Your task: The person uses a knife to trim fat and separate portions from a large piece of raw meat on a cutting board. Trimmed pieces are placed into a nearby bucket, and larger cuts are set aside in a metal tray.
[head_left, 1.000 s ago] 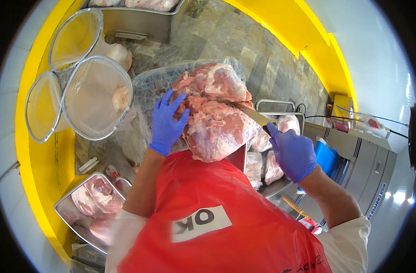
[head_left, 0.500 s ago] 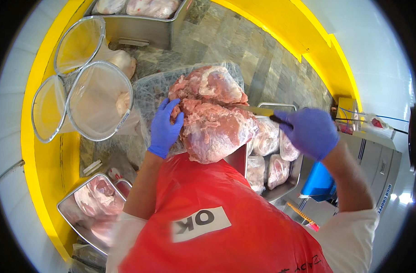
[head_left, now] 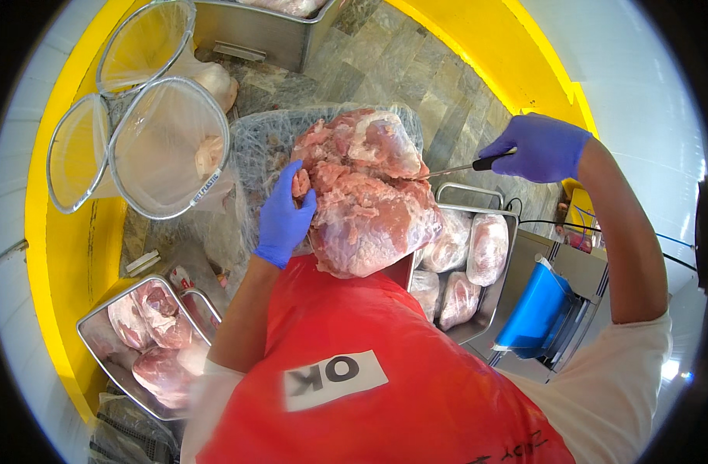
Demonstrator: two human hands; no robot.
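A large piece of raw meat [head_left: 373, 224], split by a deep cut across it, rests on a surface covered in crumpled clear plastic [head_left: 257, 135], just beyond my red apron. My left hand [head_left: 284, 216], in a blue glove, grips a ragged edge of the meat at its left side. Out to the right, my right hand [head_left: 543, 148], also gloved in blue, is closed on the black handle of a knife [head_left: 458, 169]; the blade lies nearly level, its far end at the cut, partly hidden by the meat.
A metal tray of wrapped meat [head_left: 487, 305] sits at the right, beside a blue object [head_left: 532, 305]. Another tray with raw meat [head_left: 99, 344] is at lower left. Three bag-lined hoops [head_left: 168, 143] stand at upper left, a steel bin [head_left: 265, 42] behind them. Yellow ledges edge the floor.
My right hand has moved up and outward to the right with the knife, drawing more blade out of the cut. My left hand stays on the meat's left side.
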